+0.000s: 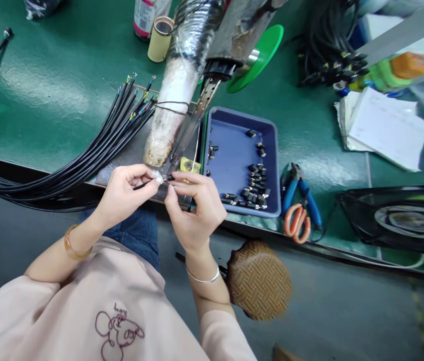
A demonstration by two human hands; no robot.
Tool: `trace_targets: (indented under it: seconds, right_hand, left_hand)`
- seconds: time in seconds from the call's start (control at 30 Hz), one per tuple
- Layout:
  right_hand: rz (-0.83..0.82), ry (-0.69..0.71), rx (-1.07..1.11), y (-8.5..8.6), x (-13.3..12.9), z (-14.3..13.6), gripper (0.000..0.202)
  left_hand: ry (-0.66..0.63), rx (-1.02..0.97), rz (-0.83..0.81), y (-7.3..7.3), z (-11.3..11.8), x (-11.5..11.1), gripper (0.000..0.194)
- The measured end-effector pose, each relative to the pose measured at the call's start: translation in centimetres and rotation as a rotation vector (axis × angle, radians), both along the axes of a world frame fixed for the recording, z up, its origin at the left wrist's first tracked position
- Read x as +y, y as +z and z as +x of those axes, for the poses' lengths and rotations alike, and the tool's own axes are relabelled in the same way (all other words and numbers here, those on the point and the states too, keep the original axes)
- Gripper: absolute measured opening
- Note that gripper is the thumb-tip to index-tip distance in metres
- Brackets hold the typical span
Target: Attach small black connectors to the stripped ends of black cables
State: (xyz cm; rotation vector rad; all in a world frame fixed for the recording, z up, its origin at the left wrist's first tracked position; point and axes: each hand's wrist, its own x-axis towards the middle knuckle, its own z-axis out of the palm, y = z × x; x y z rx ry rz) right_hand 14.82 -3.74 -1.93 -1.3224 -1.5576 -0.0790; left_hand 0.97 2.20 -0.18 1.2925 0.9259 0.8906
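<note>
Over the desk's [65, 118] near edge, a black cable [141, 186] is pinched near its end by the left hand [126, 193] and a small black connector [168, 177] by the right hand [198, 204]. Both are best held square and steady, clear of the soldering iron [187, 136].

A pale pink top [152, 321] with a maroon cartoon [124, 333], blue jeans [142, 235], amber bangle [69, 246] and silver bracelet [203, 281] are worn.
</note>
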Motion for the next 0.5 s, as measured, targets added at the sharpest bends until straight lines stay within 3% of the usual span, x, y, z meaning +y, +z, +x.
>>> trace_targets:
  seconds: [0.13,0.37,0.5]
  right_hand:
    - [0.005,-0.010,-0.003,0.01,0.14,-0.07,0.017]
    - [0.032,-0.037,-0.004,0.16,0.17,-0.22,0.018]
    - [0.052,-0.023,0.001,-0.13,0.07,-0.25,0.019]
  left_hand:
    - [0.019,0.043,0.059,-0.02,-0.03,-0.26,0.011]
    - [0.061,0.131,0.361,-0.08,-0.26,-0.43,0.009]
    - [0.065,0.140,0.410,-0.08,-0.32,-0.40,0.010]
